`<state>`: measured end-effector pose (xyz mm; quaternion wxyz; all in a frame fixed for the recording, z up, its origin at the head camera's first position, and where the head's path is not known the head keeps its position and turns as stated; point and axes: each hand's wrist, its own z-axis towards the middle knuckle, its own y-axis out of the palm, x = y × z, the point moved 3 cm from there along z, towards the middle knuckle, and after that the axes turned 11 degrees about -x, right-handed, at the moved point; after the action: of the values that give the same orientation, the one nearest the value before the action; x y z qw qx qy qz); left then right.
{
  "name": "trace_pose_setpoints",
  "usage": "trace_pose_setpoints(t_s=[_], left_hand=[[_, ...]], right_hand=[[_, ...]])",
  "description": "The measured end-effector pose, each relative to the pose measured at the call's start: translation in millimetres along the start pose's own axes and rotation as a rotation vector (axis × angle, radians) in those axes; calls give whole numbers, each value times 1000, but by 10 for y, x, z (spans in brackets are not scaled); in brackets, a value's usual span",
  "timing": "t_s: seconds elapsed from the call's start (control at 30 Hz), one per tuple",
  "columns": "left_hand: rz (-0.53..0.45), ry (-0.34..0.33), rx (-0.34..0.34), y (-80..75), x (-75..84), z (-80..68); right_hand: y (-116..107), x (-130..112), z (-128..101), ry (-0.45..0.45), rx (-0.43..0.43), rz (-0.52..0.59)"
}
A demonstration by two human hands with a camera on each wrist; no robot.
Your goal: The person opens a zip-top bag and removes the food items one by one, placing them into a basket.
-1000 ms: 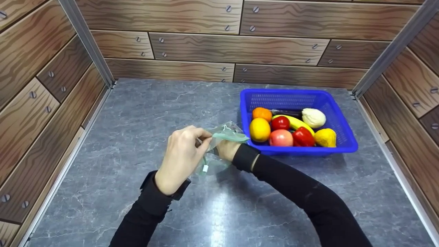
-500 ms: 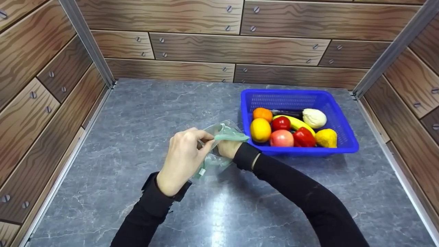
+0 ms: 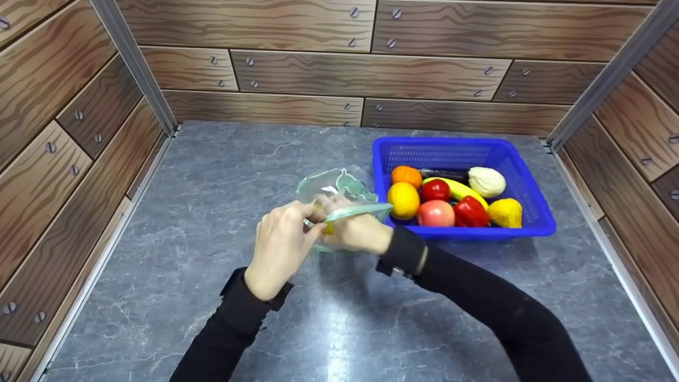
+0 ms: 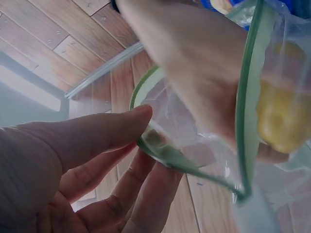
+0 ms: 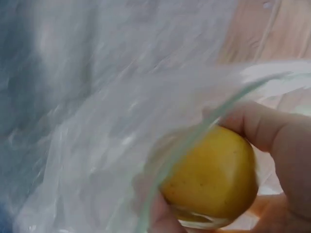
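A clear plastic zip bag with a green rim is held up over the grey table, just left of the blue basket. My left hand pinches the bag's green rim between thumb and fingers. My right hand is at the bag's mouth, its fingers curled round a small yellow fruit, which also shows in the left wrist view as the yellow fruit behind the plastic. In the head view only a sliver of the fruit shows between the hands.
The basket holds an orange, a yellow citrus, a tomato, a banana, an apple, a red pepper, a lemon and a white vegetable. Wood-pattern walls enclose the table on three sides.
The right hand and wrist have shifted right and toward me. The bag has swung up and its mouth spread wider. The yellow fruit now shows between the hands.
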<state>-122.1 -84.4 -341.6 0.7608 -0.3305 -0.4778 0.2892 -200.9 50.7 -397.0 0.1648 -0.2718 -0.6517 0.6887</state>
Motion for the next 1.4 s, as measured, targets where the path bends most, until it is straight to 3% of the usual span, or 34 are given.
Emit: trace_pose_setpoints(t_s=[0.07,0.13,0.4,0.53,0.77,0.9,1.07,1.27,1.4], left_hand=[[2,-10,-2,23,-43,5],[5,-14,-4,41,-80,3],[69,8,47,141,-238,-12],[84,16,74,209,-329,-10],[96,23,78,355,-485,-6],[88,11,82,427,-570,17],[85,-1,88,499,-670,44],[76,-2,86,552,-745,51],[59,-8,67,570,-765,45]], right_hand=[[-39,-20,-134,68,-59,221],[-70,-39,-278,90,-103,296],[-377,-87,-875,69,-238,372],[-595,52,-1128,92,-225,426],[-885,541,-1369,205,-79,397],[-948,914,-1385,302,-56,429],[-915,1389,-1346,430,-72,454],[-793,1922,-1247,505,-50,402],[-665,2205,-1175,549,-82,388]])
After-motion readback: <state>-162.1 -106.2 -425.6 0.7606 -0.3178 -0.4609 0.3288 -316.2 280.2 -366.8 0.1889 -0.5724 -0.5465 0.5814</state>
